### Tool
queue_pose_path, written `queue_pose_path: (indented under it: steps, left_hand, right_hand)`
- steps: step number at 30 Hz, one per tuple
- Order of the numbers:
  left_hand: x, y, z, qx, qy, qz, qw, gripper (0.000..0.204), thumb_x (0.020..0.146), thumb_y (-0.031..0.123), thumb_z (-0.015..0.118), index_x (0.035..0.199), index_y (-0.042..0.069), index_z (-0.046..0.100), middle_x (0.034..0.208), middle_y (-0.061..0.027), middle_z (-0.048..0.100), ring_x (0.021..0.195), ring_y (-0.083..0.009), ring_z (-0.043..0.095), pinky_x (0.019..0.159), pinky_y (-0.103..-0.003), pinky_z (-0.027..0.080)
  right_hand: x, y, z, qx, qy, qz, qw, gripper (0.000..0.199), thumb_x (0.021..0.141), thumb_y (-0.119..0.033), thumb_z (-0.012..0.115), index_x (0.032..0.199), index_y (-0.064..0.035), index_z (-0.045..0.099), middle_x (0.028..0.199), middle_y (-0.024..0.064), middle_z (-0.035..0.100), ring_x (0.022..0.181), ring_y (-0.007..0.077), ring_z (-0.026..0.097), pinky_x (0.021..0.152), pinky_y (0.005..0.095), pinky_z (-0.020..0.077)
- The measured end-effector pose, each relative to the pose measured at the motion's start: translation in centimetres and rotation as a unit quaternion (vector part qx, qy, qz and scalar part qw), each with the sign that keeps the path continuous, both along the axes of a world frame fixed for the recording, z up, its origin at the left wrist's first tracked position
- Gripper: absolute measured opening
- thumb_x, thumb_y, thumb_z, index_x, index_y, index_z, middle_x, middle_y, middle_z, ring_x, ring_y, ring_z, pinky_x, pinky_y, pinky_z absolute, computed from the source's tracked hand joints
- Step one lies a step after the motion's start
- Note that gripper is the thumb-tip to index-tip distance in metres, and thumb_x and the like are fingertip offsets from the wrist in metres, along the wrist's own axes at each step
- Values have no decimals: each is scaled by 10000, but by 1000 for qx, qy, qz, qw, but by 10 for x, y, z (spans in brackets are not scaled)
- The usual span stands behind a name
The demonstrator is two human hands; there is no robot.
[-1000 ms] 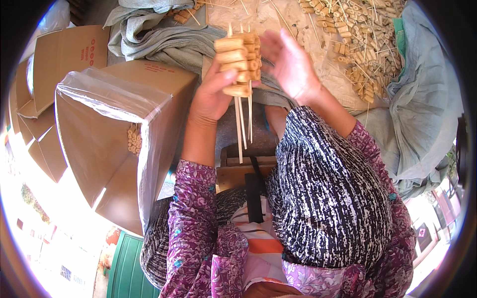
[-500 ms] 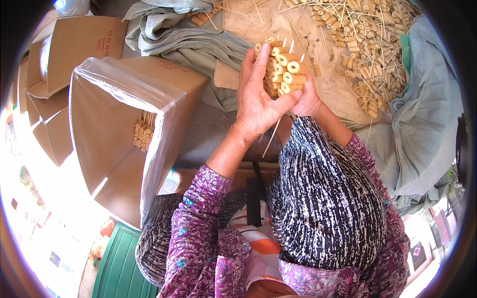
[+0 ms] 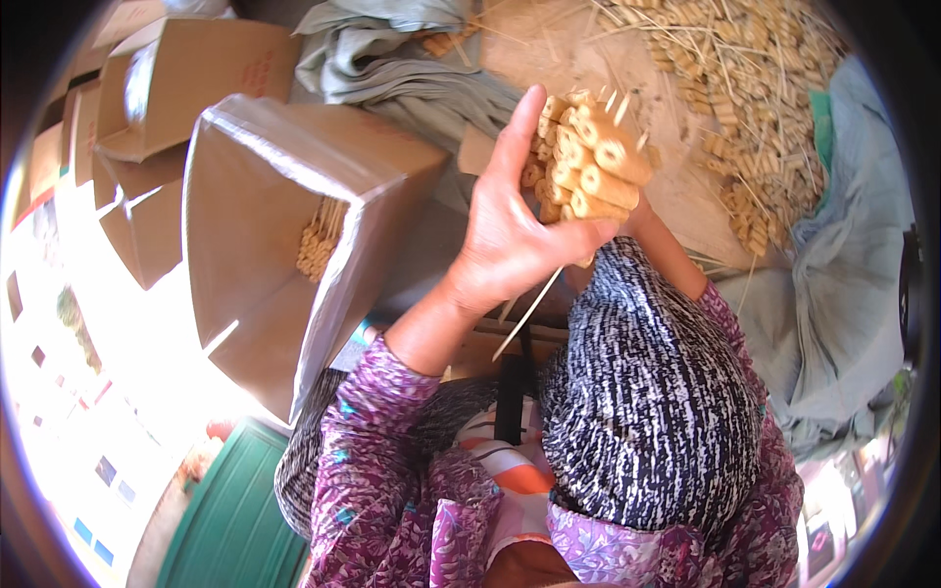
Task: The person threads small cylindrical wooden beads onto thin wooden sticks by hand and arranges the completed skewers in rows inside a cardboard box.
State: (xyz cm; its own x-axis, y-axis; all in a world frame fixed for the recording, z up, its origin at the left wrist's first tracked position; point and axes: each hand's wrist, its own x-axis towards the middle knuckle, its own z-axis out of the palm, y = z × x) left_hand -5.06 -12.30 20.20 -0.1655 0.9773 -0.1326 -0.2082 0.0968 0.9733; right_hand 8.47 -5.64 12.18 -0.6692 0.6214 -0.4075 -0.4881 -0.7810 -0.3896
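A bundle of skewered hollow rolls, tan and tube-shaped, is held up over my knee. My left hand wraps its near left side, the thumb across the bottom and a finger stretched up along the edge. Behind the bundle on the right, my right hand supports it; most of its fingers are hidden. Pale stick tips poke out at the top, and a thin stick slants down below my left hand. Left of my hands stands an open cardboard box with a plastic liner, holding more skewered rolls.
Loose rolls and scattered sticks form a big pile at the far right, on a brown sheet. Grey cloth lies crumpled at the back, and more to the right. Other cartons stand at the far left.
The bundle has shifted slightly right and tipped, showing more of its roll ends. My left hand has spread wider around it. The whole view has swung a little, moving the box rightward.
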Motion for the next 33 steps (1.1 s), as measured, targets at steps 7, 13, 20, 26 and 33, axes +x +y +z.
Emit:
queue_pose_path:
  steps: [7,13,20,26,33]
  left_hand:
    - [-153,-45,102,22,-278,28,960,414,801,283,614,1107,7,572,1013,-108,619,894,-202,615,784,-337,514]
    - [-261,-133,110,-86,-64,70,992,616,786,317,642,1294,-8,516,1125,-140,624,1025,-245,607,875,-375,510]
    - [-225,-132,32,-255,289,-91,918,842,683,246,759,1407,-19,421,1249,-153,545,1107,-215,567,950,-315,483]
    - [-224,-134,-37,-73,788,-70,608,788,612,192,741,1360,169,495,1385,-163,454,1208,-364,476,961,-491,415]
    - [-232,-136,-76,-1,851,-30,524,659,675,125,672,1315,194,529,1390,-121,467,1200,-307,493,931,-490,405]
  right_hand:
    - [-17,6,8,235,-257,129,929,365,994,-235,538,1274,-1,536,1176,120,630,1033,178,617,944,307,473]
    - [-57,10,65,572,-255,79,776,296,934,-84,598,1214,13,588,1114,120,669,1038,194,635,930,291,478]
    - [-100,2,127,885,-137,-37,443,358,909,-303,625,1154,-43,653,1156,127,672,1114,295,620,985,414,487]
    - [-110,-20,122,925,-134,3,356,258,832,-238,657,1051,-103,666,1098,61,665,1120,271,604,997,528,467]
    - [-111,-28,110,927,-136,-14,350,257,764,-115,710,1015,-130,661,979,17,622,1093,222,601,914,474,543]
